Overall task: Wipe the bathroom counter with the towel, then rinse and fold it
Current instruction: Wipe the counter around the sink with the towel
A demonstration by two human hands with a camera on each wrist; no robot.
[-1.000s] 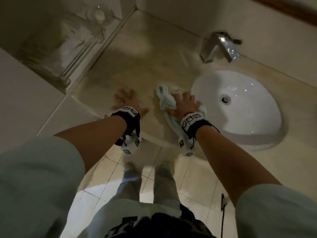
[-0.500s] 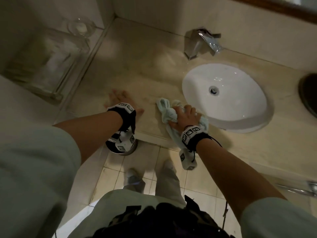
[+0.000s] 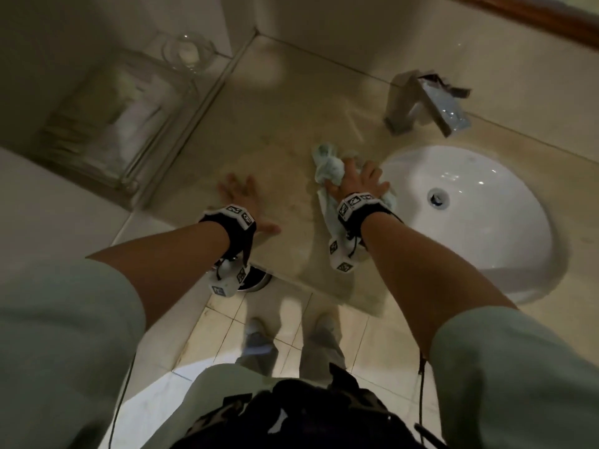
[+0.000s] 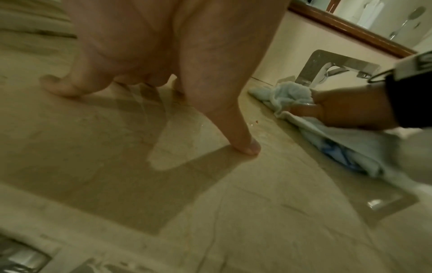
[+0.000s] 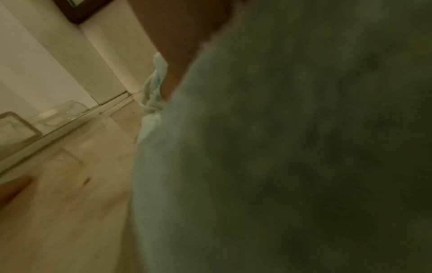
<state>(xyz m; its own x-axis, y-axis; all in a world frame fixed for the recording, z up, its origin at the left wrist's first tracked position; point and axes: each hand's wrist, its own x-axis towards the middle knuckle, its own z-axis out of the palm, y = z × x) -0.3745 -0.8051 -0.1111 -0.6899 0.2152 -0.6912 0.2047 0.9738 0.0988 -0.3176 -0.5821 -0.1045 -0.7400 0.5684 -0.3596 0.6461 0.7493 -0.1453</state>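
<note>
- The step in hand looks like wiping the counter (image 3: 285,131) between the wall corner and the basin (image 3: 505,254); rinsing and folding are not yet done.
- To do it well, I would keep the palm flat on the towel (image 3: 329,168), use overlapping strokes toward the basin rim, and cover the stretch by the faucet (image 3: 421,102).
- The towel is a bunched pale blue cloth on the counter just left of the basin, a tail trailing toward the counter's front edge under the wrist.
- The right hand (image 3: 355,183) presses on it, fingers spread, thumb hooked into the cloth.
- The left hand (image 3: 241,197) braces on bare counter, well apart from the towel, fingers splayed, fingertips (image 4: 250,148) touching stone.
- Both forearms reach forward, wrists low.
</note>
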